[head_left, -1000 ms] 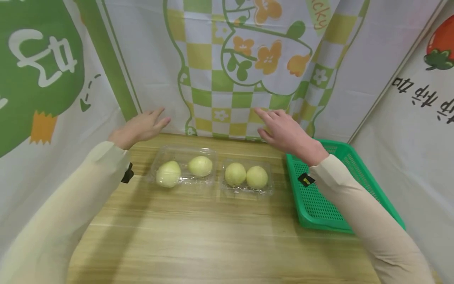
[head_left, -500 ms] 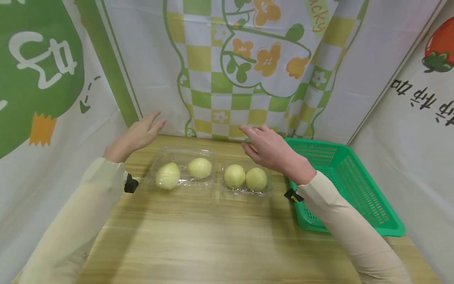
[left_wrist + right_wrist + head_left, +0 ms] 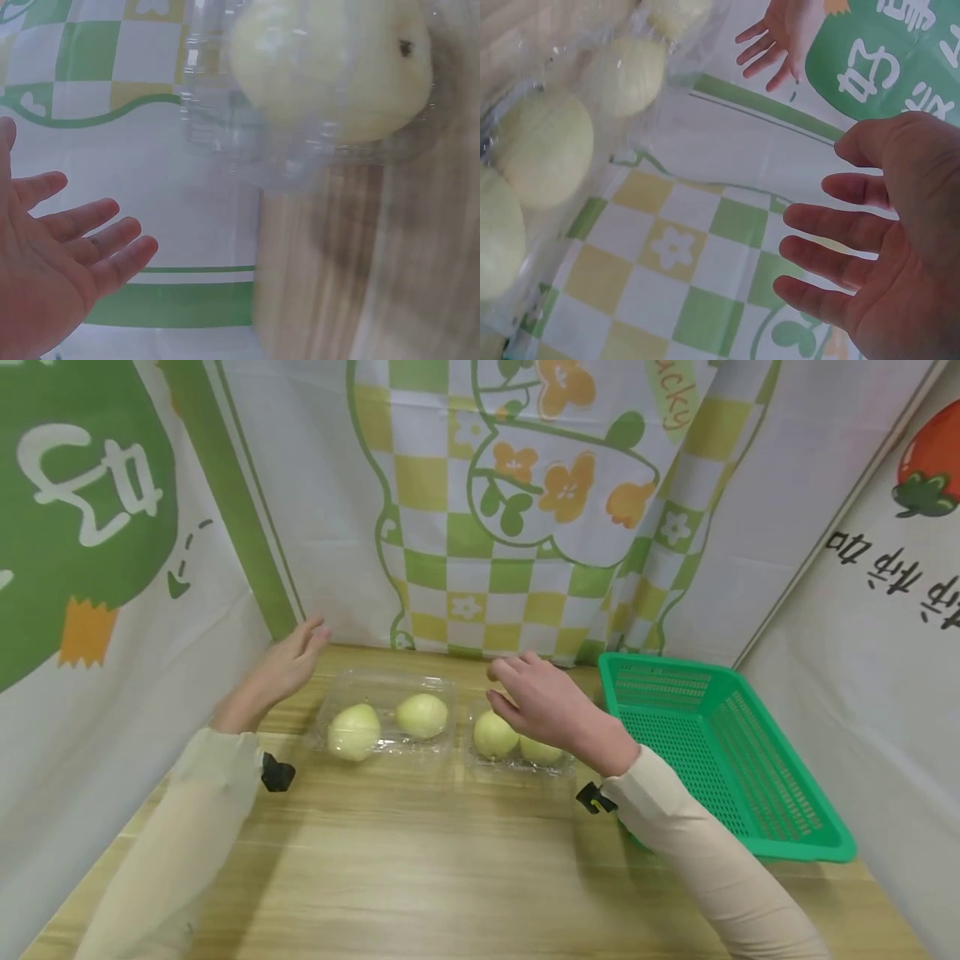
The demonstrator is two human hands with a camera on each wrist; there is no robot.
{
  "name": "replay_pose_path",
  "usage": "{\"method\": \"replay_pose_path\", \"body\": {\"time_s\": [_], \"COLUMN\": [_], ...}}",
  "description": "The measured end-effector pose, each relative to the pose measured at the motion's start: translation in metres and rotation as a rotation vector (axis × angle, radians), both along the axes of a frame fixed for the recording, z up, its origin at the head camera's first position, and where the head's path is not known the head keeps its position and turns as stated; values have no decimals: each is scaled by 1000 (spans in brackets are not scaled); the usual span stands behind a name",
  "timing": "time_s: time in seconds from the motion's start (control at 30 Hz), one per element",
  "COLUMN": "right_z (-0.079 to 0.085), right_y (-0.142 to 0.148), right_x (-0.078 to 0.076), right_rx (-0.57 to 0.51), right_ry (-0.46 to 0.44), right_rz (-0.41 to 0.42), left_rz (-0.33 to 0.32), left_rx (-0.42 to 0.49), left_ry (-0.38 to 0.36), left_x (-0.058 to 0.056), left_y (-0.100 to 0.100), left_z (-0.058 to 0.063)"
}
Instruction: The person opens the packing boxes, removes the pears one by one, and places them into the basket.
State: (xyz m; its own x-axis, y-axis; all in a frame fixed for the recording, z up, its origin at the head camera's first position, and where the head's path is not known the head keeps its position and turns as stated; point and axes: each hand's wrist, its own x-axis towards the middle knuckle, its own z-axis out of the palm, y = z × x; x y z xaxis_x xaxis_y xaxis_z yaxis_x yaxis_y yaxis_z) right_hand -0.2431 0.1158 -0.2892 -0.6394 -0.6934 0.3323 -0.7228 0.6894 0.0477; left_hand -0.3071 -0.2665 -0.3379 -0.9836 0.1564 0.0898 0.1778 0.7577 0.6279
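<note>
I have the small clear box of two pale pears on the desk; left of it sits a larger clear box, right of it a green basket. The right hand, fingers apart, partly covers it from above; the left hand, spread, is well left.

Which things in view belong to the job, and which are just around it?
Probably part of the job:
right hand, above the right clear box
left hand, near the left clear box
pale green fruits, two in each box
green basket, right of the boxes

Probably just surroundings:
printed cloth behind
wooden table underneath
</note>
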Motion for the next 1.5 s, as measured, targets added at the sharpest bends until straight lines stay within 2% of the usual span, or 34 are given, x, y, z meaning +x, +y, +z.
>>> {"method": "replay_pose_path", "body": {"time_s": [0.2,0.47,0.63,0.83,1.13,1.5], "right_z": [-14,-34,-46,-58,-75,-95], "right_y": [-10,-23,-32,-43,-57,-69], "right_x": [0,0,1,3,3,-6], "right_rx": [27,42,17,-1,-1,-6], "right_ry": [10,18,50,22,65,146], "right_rz": [40,80,117,132,155,191], "left_rz": [-5,-8,10,16,9,50], "left_rx": [120,225,308,408,495,497], "left_ry": [-37,-11,-25,-58,-90,-128], "left_x": [4,5,4,3,4,-3], "left_y": [-2,-4,-5,-3,-1,0], "left_z": [-13,-31,-43,-54,-66,-81]}}
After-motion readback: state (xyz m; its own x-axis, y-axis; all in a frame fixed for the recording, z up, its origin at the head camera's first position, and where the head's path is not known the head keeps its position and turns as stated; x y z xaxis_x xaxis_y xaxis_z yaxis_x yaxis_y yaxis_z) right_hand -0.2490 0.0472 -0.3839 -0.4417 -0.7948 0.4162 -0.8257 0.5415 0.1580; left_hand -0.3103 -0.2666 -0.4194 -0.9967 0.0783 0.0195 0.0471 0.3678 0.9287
